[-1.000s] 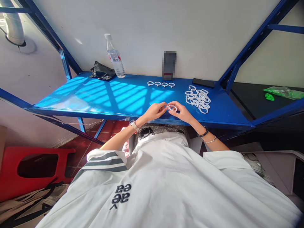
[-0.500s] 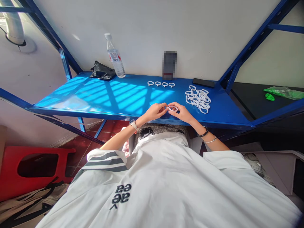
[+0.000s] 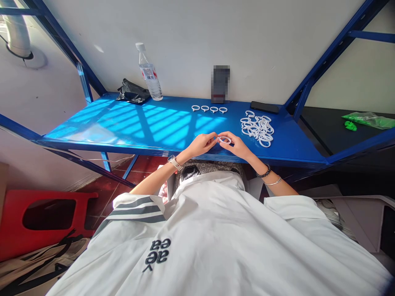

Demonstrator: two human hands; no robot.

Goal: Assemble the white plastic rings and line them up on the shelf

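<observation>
Just above the table's front edge, both my hands are on one white plastic curtain ring [image 3: 226, 143]. My right hand [image 3: 237, 146] grips the loop from the right, thumb and fingers around its side. My left hand [image 3: 202, 144] is closed in a pinch at the ring's left end, where the small eyelet part sits; the fingertips hide that spot. Farther back, several matching rings [image 3: 214, 109] stand in a neat row. To the right of my hands lies a loose heap of white rings [image 3: 257, 128].
The blue metal table [image 3: 123, 127] bears a water bottle [image 3: 150, 78], a black plastic bag [image 3: 132, 92], a black phone [image 3: 264, 107] and a blurred dark upright object [image 3: 220, 84] against the wall. A red stool [image 3: 12, 222] stands lower left. Green bags [image 3: 370, 120] lie at right.
My hands and the ring have shifted very slightly upward, and the ring appears tilted a little flatter. The row and the heap are the same.
</observation>
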